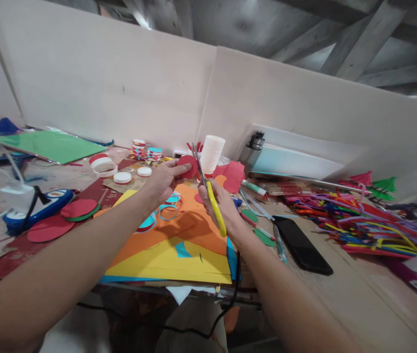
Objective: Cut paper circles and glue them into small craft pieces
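Note:
Between the thumb and fingers of my left hand (168, 182) is a small red paper disc (188, 167), raised above the table. My right hand (222, 203) grips a pair of scissors (215, 208) with yellow handles, their blades pointing up and away along the disc's right edge. Whether the blades touch the paper I cannot tell. Beneath both hands lie orange paper (190, 230) and yellow paper (149, 264), with blue-centred rings (146, 223) on top. A stack of white paper cups (212, 153) rises just behind the scissors.
Left are larger red discs (50, 229), a blue power strip (39, 211), white lids (122, 178) and green sheets (52, 145). Right are a black phone (302, 245), a glue stick (253, 188) and a heap of coloured pipe cleaners (370, 220). A pale partition (120, 83) stands behind.

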The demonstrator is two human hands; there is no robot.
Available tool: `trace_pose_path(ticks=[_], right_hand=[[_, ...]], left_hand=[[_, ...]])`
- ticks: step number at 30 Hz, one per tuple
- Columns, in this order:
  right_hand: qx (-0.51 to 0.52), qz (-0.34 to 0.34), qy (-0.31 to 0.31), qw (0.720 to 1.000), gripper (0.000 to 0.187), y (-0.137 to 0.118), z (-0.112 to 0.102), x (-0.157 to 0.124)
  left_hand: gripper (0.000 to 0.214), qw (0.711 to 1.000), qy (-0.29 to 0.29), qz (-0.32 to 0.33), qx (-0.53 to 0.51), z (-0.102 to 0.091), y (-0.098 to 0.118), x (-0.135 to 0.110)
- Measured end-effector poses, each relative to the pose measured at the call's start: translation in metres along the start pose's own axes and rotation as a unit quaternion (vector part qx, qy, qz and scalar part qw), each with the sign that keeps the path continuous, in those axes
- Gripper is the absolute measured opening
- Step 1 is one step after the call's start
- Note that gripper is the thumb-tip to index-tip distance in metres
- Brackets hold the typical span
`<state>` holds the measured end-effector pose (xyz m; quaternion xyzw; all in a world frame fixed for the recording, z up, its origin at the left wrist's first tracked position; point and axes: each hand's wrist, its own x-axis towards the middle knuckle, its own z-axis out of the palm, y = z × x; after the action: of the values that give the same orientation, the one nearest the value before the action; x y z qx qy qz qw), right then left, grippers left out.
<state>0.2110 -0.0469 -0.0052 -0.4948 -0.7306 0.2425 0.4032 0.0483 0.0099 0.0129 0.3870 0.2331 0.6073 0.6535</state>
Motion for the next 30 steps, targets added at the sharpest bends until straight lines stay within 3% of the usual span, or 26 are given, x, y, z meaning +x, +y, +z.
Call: trace_pose_path(ticks=[9,30], right_hand=[[0.045,-0.013,-0.008,0.999,0.039,-0.0004,0.0039,0.0001],[-0.024,-0.026,0.011,0.999,0.037,-0.0037,-0.0020,-0.0017]], left_hand=[[0.012,1.000,0.001,-0.006,-0.010,0.0030,0.0012,-0.0021],[0.024,0.999,-0.027,0.000,0.021,-0.0043,0.0041,0.0021]])
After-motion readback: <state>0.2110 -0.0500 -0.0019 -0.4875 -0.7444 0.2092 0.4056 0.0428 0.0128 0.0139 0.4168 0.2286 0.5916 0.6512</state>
